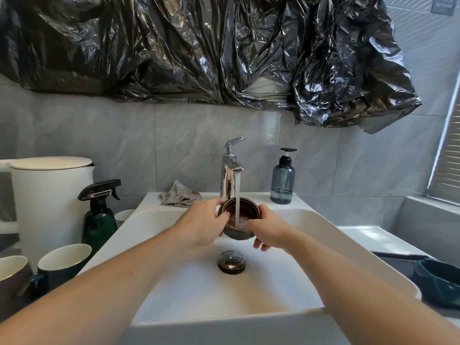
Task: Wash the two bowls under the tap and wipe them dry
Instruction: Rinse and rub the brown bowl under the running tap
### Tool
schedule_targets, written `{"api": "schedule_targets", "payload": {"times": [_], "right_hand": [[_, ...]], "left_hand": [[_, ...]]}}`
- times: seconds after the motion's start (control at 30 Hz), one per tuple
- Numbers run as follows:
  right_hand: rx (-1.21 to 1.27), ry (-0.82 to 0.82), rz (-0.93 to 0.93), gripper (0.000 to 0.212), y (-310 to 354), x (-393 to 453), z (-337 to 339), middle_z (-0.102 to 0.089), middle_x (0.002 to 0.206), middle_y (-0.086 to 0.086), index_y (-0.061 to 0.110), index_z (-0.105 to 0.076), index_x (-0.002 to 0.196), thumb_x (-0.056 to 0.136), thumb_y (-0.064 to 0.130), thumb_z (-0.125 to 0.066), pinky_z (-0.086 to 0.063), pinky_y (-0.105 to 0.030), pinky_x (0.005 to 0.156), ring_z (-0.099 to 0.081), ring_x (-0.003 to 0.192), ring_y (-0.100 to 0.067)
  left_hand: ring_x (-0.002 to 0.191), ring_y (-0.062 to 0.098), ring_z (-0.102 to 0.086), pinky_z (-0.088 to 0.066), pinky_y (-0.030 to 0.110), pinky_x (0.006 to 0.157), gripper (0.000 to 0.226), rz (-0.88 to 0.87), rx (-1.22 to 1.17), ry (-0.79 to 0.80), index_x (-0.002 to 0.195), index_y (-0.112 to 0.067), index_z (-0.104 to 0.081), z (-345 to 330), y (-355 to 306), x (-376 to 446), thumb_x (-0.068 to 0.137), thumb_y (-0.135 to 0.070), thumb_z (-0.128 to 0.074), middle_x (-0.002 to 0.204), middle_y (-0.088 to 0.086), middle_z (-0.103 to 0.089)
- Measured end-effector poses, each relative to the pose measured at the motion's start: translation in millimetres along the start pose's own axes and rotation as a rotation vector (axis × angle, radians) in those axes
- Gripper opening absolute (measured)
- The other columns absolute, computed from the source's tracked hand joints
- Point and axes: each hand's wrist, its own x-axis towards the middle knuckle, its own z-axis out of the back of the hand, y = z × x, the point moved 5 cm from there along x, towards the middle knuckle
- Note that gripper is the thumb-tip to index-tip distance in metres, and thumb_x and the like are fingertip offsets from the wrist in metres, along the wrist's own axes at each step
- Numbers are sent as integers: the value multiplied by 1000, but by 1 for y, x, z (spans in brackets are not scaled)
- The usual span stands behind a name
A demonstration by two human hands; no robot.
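A small dark brown bowl (pixel 246 205) is held over the white sink (pixel 311 227), tilted toward me, under the running chrome tap (pixel 230 170). Water streams into it and splashes inside. My left hand (pixel 202 224) grips the bowl's left rim, fingers curled over the edge. My right hand (pixel 267 229) holds the right side, with fingers wrapped under it. A dark green bowl (pixel 440 280) sits on the counter at the far right. A crumpled grey cloth (pixel 178 195) lies on the sink's back ledge, left of the tap.
A blue soap dispenser (pixel 283 180) stands right of the tap. Left of the sink are a green spray bottle (pixel 99 215), a white bin (pixel 52 195) and several mugs (pixel 62 262). The drain plug (pixel 232 262) sits mid-basin. Black plastic sheeting hangs above.
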Motion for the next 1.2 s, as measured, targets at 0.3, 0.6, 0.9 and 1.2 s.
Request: {"api": "schedule_targets", "payload": {"times": [0.3, 0.6, 0.9, 1.2], "right_hand": [[-131, -8, -67, 28, -6, 4, 2, -72, 82, -5, 15, -49, 128, 107, 34, -45, -50, -25, 51, -66, 65, -16], [-215, -20, -130, 33, -18, 11, 4, -72, 85, -10, 10, -56, 130, 106, 25, -39, -53, -24, 47, -70, 60, -16], [-118, -8, -37, 31, -14, 10, 1, -74, 98, -13, 12, -54, 134, 109, 27, -42, -56, -24, 50, -74, 61, -15], [-83, 19, -4, 27, -10, 4, 1, -75, 100, -9, 15, -56, 130, 108, 29, -49, -59, -24, 55, -78, 75, -17]], "left_hand": [[80, 11, -70, -58, 38, 83, 43, -103, 104, -33, 141, -41, -58, 2, -8, -5, 99, -44, -48, 69, -10, -75], [80, 17, -63, -42, 37, 67, 43, -185, 192, -42, 138, -37, -59, -2, -12, -2, 100, -57, -51, 71, -9, -70], [84, 15, -65, -45, 34, 70, 35, -206, 194, -108, 129, -38, -63, 6, -15, -5, 101, -56, -54, 82, -11, -73], [80, 20, -63, -45, 35, 70, 26, -225, 220, -146, 124, -38, -67, 5, -14, -4, 105, -45, -51, 81, -8, -73]]}}
